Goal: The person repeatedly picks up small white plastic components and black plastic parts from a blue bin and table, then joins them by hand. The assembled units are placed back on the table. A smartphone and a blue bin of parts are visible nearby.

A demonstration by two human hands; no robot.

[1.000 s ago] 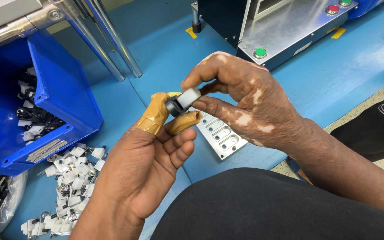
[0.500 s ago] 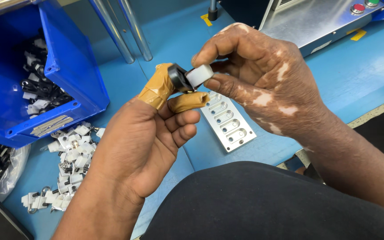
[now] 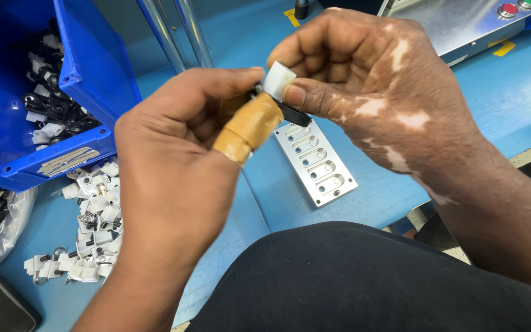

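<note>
Since the earlier frame we see our left hand (image 3: 173, 166) roll knuckles-up, hiding its grasp on the black piece (image 3: 293, 114) (mostly covered); our right hand (image 3: 370, 92) pinches the white clip (image 3: 278, 80) above the metal fixture plate (image 3: 314, 163).

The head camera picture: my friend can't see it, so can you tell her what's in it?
Two bare hands, left hand and right hand, pinch a small white and black plastic part together above a blue worktable. Under them lies a silver metal plate with slots. Left are a blue plastic bin and loose small white clips.
</note>
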